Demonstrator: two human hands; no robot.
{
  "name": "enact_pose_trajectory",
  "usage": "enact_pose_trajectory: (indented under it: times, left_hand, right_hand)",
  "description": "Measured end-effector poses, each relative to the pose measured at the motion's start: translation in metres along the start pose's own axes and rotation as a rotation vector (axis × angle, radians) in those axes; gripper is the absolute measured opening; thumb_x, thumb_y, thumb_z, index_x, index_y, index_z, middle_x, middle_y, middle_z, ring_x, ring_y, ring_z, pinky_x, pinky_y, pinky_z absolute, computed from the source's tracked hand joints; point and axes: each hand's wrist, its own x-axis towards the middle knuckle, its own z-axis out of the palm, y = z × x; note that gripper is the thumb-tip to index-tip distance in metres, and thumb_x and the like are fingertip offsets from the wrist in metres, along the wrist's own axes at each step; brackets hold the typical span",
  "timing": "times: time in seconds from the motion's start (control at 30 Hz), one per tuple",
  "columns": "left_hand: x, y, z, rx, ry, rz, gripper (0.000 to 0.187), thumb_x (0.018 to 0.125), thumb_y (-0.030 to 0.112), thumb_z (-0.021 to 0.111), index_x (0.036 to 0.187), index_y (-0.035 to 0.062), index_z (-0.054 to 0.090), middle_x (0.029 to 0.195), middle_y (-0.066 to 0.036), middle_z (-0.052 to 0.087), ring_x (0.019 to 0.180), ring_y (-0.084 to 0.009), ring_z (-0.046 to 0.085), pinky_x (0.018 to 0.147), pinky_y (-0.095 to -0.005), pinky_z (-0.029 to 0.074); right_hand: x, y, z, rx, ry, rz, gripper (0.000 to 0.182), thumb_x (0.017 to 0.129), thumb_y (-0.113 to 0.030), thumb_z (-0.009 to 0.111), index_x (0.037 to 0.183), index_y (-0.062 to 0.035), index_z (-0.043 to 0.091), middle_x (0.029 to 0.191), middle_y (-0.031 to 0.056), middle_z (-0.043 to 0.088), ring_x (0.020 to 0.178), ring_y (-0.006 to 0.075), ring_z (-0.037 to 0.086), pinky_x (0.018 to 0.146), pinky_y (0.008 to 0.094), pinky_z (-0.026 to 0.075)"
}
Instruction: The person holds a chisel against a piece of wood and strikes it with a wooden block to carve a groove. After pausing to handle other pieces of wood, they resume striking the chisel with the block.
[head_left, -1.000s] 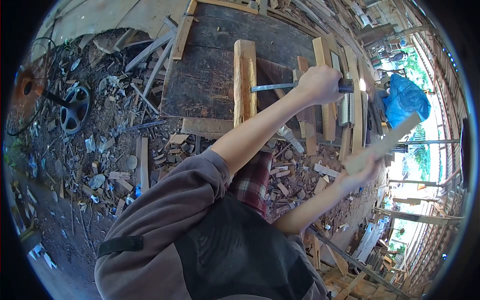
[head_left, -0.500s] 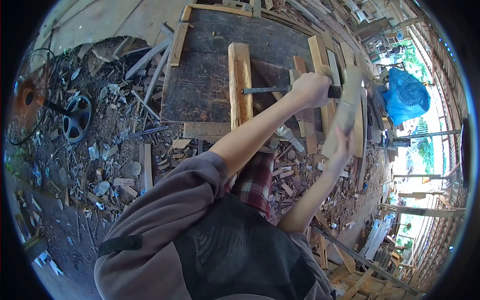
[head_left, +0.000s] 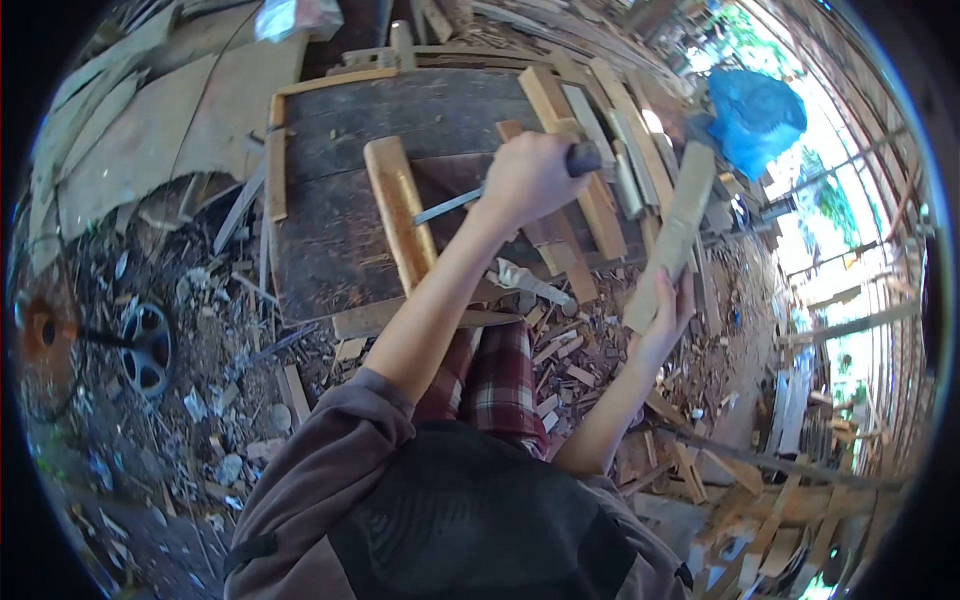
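My left hand (head_left: 538,178) is closed around the dark handle of a chisel (head_left: 447,207), whose metal blade slants down to the left. Its tip meets the recessed face of a light wooden piece (head_left: 394,205) lying on the dark workbench (head_left: 330,225). Over on the right, my right hand (head_left: 668,312) grips the lower end of a long flat-sided wooden bar (head_left: 682,225). The bar is tilted and stands apart from the end of the chisel handle. My left fist hides most of the handle.
Several wooden strips (head_left: 590,195) lie on the bench's right side. A white wrapped tool (head_left: 530,280) rests at its front edge. Wood scraps (head_left: 575,375) cover the ground. A black wheel (head_left: 147,348) is at left, a blue plastic bag (head_left: 757,118) at upper right.
The wooden bar has swung away from the chisel handle's end, opening a gap. My view has shifted, so the bench sits lower and further left. The chisel still touches the wooden piece.
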Motion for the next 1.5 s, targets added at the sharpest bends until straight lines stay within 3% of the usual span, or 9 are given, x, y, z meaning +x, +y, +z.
enact_pose_trajectory:
  times: [0.17, 0.3, 0.33, 0.4, 0.53, 0.7, 1.27, 1.43, 1.5]
  left_hand:
    - [0.002, -0.007, -0.013, -0.125, 0.088, 0.050, 0.027, 0.071, 0.025, 0.072, 0.086, 0.0030, 0.068, 0.068, -0.017, 0.064, 0.065, -0.0333, 0.065, 0.061, -0.0368, 0.050]
    - [0.005, -0.013, -0.006, -0.129, 0.070, 0.000, 0.029, 0.078, 0.027, 0.072, 0.088, 0.0004, 0.068, 0.064, -0.010, 0.064, 0.058, -0.0149, 0.062, 0.056, -0.0314, 0.048]
    - [0.004, -0.008, -0.004, -0.188, -0.016, -0.088, 0.038, 0.071, 0.027, 0.072, 0.101, 0.0040, 0.069, 0.079, -0.015, 0.069, 0.072, -0.0271, 0.069, 0.067, -0.0358, 0.052]
    - [0.001, -0.006, 0.003, -0.151, -0.057, -0.120, 0.034, 0.074, 0.026, 0.072, 0.097, 0.0020, 0.069, 0.076, -0.013, 0.069, 0.067, -0.0183, 0.066, 0.065, -0.0320, 0.051]
    - [0.003, -0.032, 0.022, -0.189, -0.064, 0.118, 0.033, 0.073, 0.015, 0.071, 0.102, -0.0005, 0.066, 0.082, -0.014, 0.070, 0.074, -0.0173, 0.066, 0.070, -0.0316, 0.051]
    - [0.005, -0.017, 0.014, -0.011, -0.020, 0.109, 0.025, 0.079, 0.020, 0.070, 0.090, -0.0015, 0.065, 0.064, -0.014, 0.057, 0.056, -0.0216, 0.049, 0.058, -0.0372, 0.043]
    - [-0.026, -0.008, 0.071, 0.371, -0.245, 0.248, 0.021, 0.079, 0.022, 0.067, 0.085, 0.0046, 0.059, 0.072, -0.020, 0.062, 0.074, -0.0425, 0.062, 0.066, -0.0476, 0.049]
    - [-0.019, -0.028, 0.019, 0.171, -0.011, 0.320, 0.028, 0.086, 0.017, 0.067, 0.105, -0.0030, 0.062, 0.082, -0.017, 0.068, 0.069, -0.0255, 0.067, 0.062, -0.0389, 0.051]
    - [-0.036, -0.007, -0.009, -0.067, 0.189, 0.398, 0.016, 0.090, 0.012, 0.059, 0.093, -0.0038, 0.058, 0.071, -0.014, 0.062, 0.057, -0.0228, 0.058, 0.055, -0.0369, 0.048]
  right_hand:
    - [-0.005, -0.021, 0.000, -0.020, -0.068, -0.105, 0.058, 0.084, -0.018, 0.066, 0.133, 0.0050, 0.046, 0.120, 0.0131, 0.055, 0.097, 0.0198, 0.057, 0.080, 0.0301, 0.047]
    - [-0.008, -0.048, 0.009, 0.128, 0.000, -0.050, 0.043, 0.086, -0.014, 0.064, 0.124, 0.0018, 0.053, 0.109, 0.0088, 0.061, 0.095, 0.0149, 0.059, 0.081, 0.0272, 0.046]
    - [-0.005, -0.038, 0.019, 0.180, 0.107, -0.136, 0.036, 0.086, -0.014, 0.066, 0.118, -0.0018, 0.057, 0.100, 0.0063, 0.064, 0.084, 0.0126, 0.061, 0.068, 0.0272, 0.049]
    - [-0.009, -0.043, 0.044, 0.327, 0.051, -0.109, 0.026, 0.083, -0.016, 0.069, 0.104, -0.0022, 0.062, 0.081, -0.0020, 0.061, 0.066, 0.0098, 0.056, 0.055, 0.0273, 0.045]
    - [-0.026, -0.032, 0.057, -0.124, -0.277, -0.120, 0.041, 0.082, -0.020, 0.070, 0.111, 0.0041, 0.055, 0.074, 0.0081, 0.060, 0.065, 0.0111, 0.058, 0.057, 0.0304, 0.048]
    - [-0.048, -0.017, 0.027, 0.138, -0.287, 0.142, 0.056, 0.085, -0.022, 0.070, 0.128, 0.0044, 0.045, 0.085, 0.0049, 0.061, 0.069, 0.0089, 0.055, 0.060, 0.0255, 0.045]
    - [-0.145, 0.151, -0.041, 0.076, 0.236, 0.325, 0.055, 0.091, -0.019, 0.063, 0.136, 0.0013, 0.039, 0.126, 0.0097, 0.051, 0.115, 0.0141, 0.048, 0.099, 0.0285, 0.038]
    - [-0.151, 0.175, -0.037, 0.131, 0.210, 0.323, 0.052, 0.090, -0.016, 0.064, 0.135, -0.0015, 0.041, 0.122, 0.0075, 0.051, 0.114, 0.0120, 0.044, 0.099, 0.0272, 0.035]
    - [-0.156, 0.187, -0.029, 0.229, 0.264, 0.250, 0.045, 0.090, -0.010, 0.063, 0.130, -0.0037, 0.045, 0.118, 0.0037, 0.051, 0.111, 0.0108, 0.046, 0.096, 0.0260, 0.037]
